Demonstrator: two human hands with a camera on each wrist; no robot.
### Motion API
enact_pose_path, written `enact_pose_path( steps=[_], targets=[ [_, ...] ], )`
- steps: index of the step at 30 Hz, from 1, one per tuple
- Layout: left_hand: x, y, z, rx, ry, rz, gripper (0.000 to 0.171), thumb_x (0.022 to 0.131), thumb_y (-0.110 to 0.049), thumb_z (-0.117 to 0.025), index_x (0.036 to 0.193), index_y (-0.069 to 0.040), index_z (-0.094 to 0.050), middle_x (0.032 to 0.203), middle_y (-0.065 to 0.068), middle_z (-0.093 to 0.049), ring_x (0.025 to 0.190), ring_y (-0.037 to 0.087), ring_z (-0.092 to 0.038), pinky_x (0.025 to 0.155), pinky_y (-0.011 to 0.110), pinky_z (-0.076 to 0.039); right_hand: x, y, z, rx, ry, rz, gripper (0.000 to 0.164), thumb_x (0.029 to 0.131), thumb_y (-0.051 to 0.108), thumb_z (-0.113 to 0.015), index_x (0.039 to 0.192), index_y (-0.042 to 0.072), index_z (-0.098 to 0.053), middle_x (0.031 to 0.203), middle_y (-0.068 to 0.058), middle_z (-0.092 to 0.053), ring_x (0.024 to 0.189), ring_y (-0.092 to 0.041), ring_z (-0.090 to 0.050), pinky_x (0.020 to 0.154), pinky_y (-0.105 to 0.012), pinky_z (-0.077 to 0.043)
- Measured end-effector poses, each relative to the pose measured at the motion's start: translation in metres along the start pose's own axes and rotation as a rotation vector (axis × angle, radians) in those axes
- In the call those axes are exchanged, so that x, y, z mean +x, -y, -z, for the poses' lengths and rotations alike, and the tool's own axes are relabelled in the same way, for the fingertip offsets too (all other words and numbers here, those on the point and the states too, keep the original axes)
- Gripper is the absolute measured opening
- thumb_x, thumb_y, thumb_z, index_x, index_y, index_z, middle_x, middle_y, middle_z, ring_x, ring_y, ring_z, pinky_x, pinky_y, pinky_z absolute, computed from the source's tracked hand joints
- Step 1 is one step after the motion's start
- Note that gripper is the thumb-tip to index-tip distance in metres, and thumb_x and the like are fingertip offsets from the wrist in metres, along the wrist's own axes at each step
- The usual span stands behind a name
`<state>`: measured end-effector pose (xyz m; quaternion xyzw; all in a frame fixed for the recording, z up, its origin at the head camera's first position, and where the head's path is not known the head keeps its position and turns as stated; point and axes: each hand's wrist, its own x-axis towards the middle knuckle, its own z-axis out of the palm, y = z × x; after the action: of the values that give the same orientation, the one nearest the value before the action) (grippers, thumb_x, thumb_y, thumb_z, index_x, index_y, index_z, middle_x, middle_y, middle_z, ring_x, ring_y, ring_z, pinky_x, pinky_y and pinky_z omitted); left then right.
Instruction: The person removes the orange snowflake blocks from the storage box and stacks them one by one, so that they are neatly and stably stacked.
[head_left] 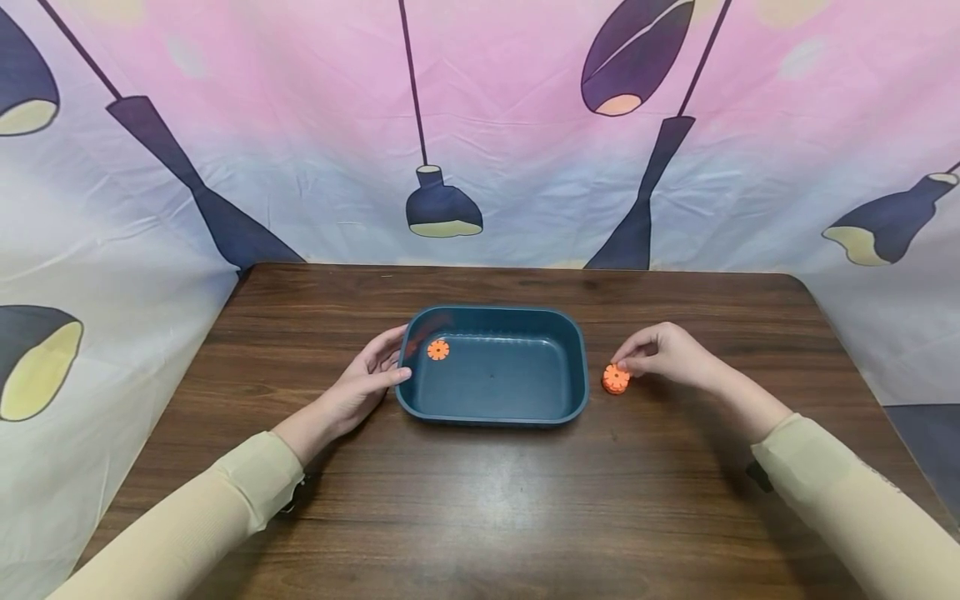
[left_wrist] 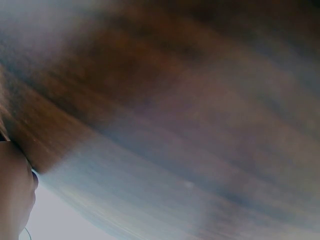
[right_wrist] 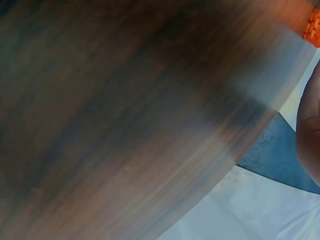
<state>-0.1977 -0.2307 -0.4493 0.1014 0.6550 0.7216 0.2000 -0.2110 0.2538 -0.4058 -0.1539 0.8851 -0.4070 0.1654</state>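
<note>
A dark blue plastic tray [head_left: 491,408] sits on the wooden table, with one orange notched disc [head_left: 438,350] lying flat inside near its left wall. My left hand [head_left: 360,383] grips the tray's left side, the thumb on the rim and the other fingers behind the outer wall. To the right of the tray stands a short stack of orange notched discs [head_left: 616,381]. Thumb and fingertips of my right hand [head_left: 663,358] pinch at the top of this stack. In the right wrist view the stacked discs [right_wrist: 313,29] show only at the upper right edge.
The brown wooden table [head_left: 480,517] reaches back to a hanging cloth [head_left: 337,125] printed with lamps. Both forearms come in from the front corners in light sleeves [head_left: 832,475]. Mostly blurred table surface fills the left wrist view.
</note>
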Motion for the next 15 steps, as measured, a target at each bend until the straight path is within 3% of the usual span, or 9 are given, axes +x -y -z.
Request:
enact_pose_path(
  steps=[15],
  targets=[
    [0.0002,-0.0010,-0.0022,-0.006,-0.010,0.003,0.071,0.104,0.000,-0.059,0.167,-0.008,-0.026,0.173,0.017,-0.023,0.144,0.005,-0.043,0.115,0.012,-0.040,0.0017,-0.0072,-0.0029,0.001,0.011,-0.006,0.013,0.095,0.002,-0.077,0.106,-0.002,-0.081,0.098,-0.013,-0.080,0.079,-0.001,-0.069,0.073,-0.019,-0.059]
  ],
)
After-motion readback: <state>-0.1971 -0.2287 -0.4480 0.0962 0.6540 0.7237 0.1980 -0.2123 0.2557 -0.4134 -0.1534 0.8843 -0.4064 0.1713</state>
